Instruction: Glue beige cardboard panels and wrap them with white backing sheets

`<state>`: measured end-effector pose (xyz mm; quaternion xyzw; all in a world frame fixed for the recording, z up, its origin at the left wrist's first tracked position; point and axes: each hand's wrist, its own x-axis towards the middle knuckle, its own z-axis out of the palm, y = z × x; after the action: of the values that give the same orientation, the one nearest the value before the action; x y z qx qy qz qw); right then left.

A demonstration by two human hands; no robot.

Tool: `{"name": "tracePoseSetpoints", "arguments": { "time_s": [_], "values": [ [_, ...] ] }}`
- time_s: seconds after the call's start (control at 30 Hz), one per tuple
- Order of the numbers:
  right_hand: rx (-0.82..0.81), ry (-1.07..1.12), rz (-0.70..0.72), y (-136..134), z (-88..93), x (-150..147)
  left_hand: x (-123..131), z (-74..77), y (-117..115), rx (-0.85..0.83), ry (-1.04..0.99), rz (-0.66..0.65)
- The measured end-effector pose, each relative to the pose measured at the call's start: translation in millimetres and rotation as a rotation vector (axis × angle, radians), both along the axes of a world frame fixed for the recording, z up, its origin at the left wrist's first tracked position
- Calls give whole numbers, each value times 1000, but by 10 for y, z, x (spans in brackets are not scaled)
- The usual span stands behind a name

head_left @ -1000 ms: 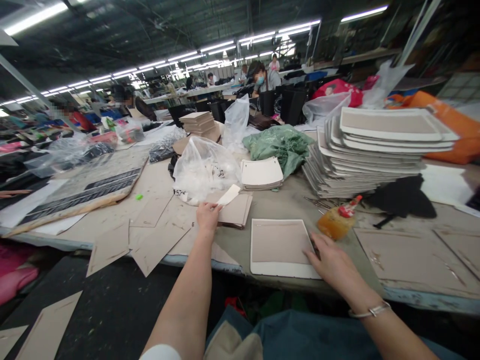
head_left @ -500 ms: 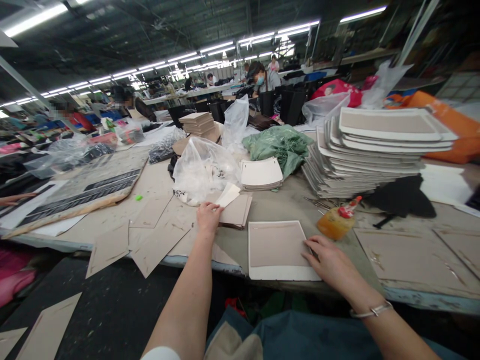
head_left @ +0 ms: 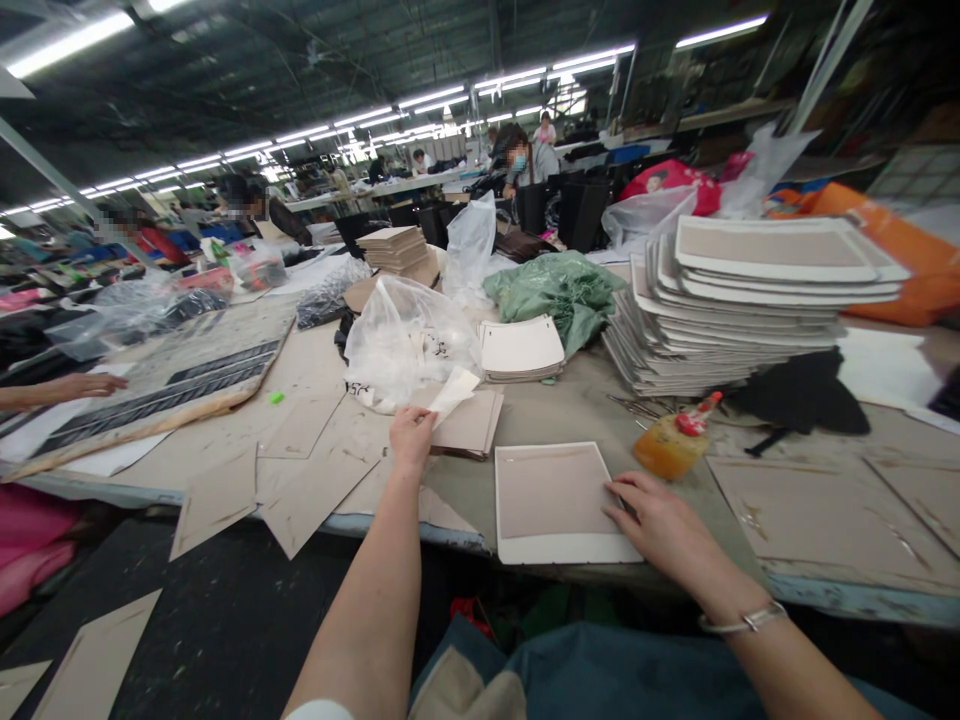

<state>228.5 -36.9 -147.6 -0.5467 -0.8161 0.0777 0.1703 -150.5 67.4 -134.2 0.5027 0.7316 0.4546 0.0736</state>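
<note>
My left hand [head_left: 412, 436] is closed, its fingertips pinching the lower end of narrow cream strips [head_left: 454, 393]. The strips lean over a small stack of grey-brown boards [head_left: 474, 428]. My right hand [head_left: 660, 525] has thumb and forefinger closed at the right edge of a grey-brown board [head_left: 553, 495]. This board lies on a slightly larger white sheet [head_left: 559, 549], whose border shows mostly along the front. Just behind my right hand, a squat bottle of amber liquid [head_left: 670, 445] with a red cap leans to the right.
A tall stack of white-edged panels [head_left: 739, 335] rises at the right. Behind my left hand sit a clear plastic bag [head_left: 405, 335] and a pile of white panels [head_left: 523, 350]. Loose boards [head_left: 321, 490] overhang the table's front edge. A co-worker's hand [head_left: 90, 386] reaches in from the left.
My left hand has shifted slightly left with the cream strips, baring more of the board stack. My right hand stays put. The co-worker's hand has come further in from the left.
</note>
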Motion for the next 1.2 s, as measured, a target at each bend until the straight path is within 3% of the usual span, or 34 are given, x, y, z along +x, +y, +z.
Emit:
{"name": "tracePoseSetpoints", "arguments": {
  "time_s": [0.13,0.23,0.33,0.43,0.53,0.67,0.77,0.87,1.03,1.2],
  "values": [
    [-14,0,1,-8,33,-10,9,45,11,135,-148,68],
    [15,65,-52,1,99,-28,109,149,-85,202,-264,19],
    [72,266,-187,19,200,-60,358,326,-309,290,-329,-238],
    [-67,663,-225,27,298,-108,697,505,-576,276,-188,-612],
    [-267,1026,-120,24,366,-158,1014,584,-778,201,27,-959],
    [-388,1120,121,11,429,-203,1279,538,-903,181,167,-1215],
    [-586,1040,284,-1,452,-252,1338,502,-919,194,183,-1242],
    [-672,923,302,-1,448,-320,1323,490,-910,210,143,-1227],
    [-601,908,222,83,407,-340,1270,419,-919,186,88,-1159],
    [-454,806,25,222,267,-285,1224,267,-939,-9,45,-870]
  ]
}}
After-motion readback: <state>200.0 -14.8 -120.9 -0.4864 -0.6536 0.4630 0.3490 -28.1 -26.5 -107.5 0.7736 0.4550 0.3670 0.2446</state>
